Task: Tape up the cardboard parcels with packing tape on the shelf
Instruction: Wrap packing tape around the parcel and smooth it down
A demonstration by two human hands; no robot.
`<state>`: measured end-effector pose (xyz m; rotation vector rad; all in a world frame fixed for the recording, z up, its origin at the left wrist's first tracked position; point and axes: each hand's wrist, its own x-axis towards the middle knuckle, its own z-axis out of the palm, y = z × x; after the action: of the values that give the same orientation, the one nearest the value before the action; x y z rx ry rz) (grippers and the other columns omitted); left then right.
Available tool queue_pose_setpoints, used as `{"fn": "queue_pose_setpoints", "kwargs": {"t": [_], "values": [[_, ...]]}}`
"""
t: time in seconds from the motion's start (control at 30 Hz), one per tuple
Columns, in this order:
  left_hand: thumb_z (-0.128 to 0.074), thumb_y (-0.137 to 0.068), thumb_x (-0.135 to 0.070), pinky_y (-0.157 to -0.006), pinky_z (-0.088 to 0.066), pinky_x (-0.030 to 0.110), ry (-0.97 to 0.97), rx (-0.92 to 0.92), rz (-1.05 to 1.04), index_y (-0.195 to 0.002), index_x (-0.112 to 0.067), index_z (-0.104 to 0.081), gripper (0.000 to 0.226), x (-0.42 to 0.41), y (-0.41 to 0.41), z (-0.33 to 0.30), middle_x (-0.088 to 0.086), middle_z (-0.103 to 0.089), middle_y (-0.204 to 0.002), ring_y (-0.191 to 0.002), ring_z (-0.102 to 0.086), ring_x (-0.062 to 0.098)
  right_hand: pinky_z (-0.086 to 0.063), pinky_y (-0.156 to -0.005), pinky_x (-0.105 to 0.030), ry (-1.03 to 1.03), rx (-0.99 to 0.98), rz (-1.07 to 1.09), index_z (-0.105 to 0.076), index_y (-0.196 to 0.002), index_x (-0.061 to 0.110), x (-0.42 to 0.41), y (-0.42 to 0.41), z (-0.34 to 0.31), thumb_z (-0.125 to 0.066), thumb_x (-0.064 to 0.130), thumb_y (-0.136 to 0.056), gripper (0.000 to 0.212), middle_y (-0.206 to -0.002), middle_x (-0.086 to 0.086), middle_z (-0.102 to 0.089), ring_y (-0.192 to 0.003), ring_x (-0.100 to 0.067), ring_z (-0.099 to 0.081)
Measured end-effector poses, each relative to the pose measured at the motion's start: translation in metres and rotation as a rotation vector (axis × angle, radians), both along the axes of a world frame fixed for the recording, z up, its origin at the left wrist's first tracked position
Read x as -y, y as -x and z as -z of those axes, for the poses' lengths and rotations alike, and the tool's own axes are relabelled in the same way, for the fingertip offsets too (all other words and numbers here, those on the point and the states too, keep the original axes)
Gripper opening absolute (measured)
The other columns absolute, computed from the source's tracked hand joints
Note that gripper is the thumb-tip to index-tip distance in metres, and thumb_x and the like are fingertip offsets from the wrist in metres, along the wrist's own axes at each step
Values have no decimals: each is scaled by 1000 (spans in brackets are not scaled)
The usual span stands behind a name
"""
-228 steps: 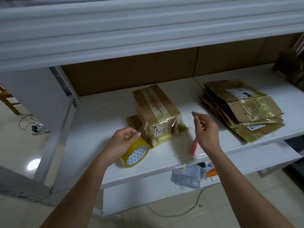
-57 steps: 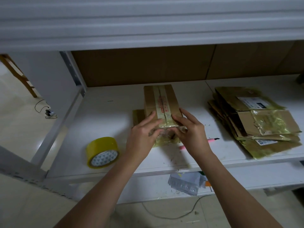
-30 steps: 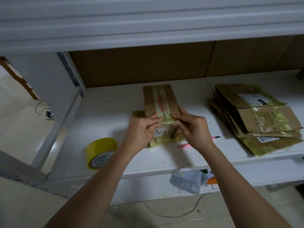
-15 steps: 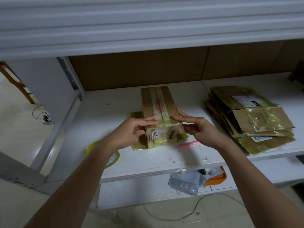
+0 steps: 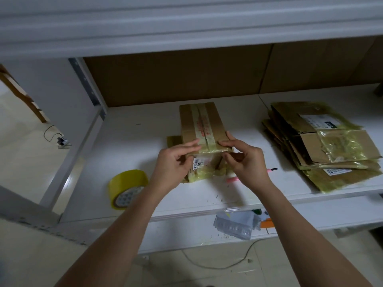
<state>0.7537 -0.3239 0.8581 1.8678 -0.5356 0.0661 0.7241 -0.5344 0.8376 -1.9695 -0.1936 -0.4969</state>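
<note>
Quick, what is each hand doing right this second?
Left hand: open, straight fingers pressing the tape at the near end of the cardboard box.
Right hand: fingers and thumb pinching the box's near right corner.

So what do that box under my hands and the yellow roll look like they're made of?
The brown rectangular box looks like matte cardboard under glossy yellowish clear tape, shown by its folded flaps and sheen. The yellow roll is probably plastic packing tape on a printed card core, though its core material is unclear.
</note>
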Motion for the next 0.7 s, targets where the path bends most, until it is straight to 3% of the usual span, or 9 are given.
{"fn": "queue_pose_setpoints", "kwargs": {"t": [0.1,0.23,0.3,0.4,0.53,0.7], "values": [[-60,-87,14,-91,-49,12,33,10,-23,-115,-18,-68,43,1,-2,4,-12,-62,-126,-110,-62,-5,-53,-90,-19,54,54,20,-69,-111,8,-3,-1,1,-64,-10,-85,32,-118,16,-62,-131,-16,-51],[-69,-83,8,-93,-47,10,10,-5,6,-117,-20,-66,44,-1,-2,4,-10,-56,-134,-119,-56,-5,-54,-89,-20,40,8,6,-69,-114,6,3,-1,0,-75,-2,-79,36,-121,29,-51,-119,-22,-61],[-67,-85,8,-92,-49,12,5,53,-52,-118,-13,-68,38,4,1,7,-7,-55,-135,-116,-57,-7,-53,-92,-22,90,93,85,-69,-109,2,-4,-1,3,-74,-5,-78,32,-115,17,-60,-119,-20,-60],[-60,-88,13,-88,-48,9,12,31,-59,-116,-6,-67,35,6,-2,5,-4,-56,-132,-108,-57,-15,-42,-98,-8,103,138,156,-69,-101,-3,-14,-5,6,-66,-17,-78,27,-103,6,-65,-123,-8,-51],[-64,-87,9,-91,-47,9,2,-19,-9,-116,-8,-68,34,1,-3,-2,-6,-57,-132,-115,-57,-7,-46,-87,-6,106,70,93,-72,-104,3,-2,-4,-4,-74,-5,-79,26,-107,9,-64,-107,-26,-68],[-65,-87,7,-88,-49,10,9,12,-43,-113,-7,-69,30,5,0,-1,-4,-60,-128,-114,-60,-1,-49,-82,-7,112,102,127,-73,-99,1,-5,-2,-2,-75,-3,-79,20,-105,10,-62,-103,-28,-69]]}}
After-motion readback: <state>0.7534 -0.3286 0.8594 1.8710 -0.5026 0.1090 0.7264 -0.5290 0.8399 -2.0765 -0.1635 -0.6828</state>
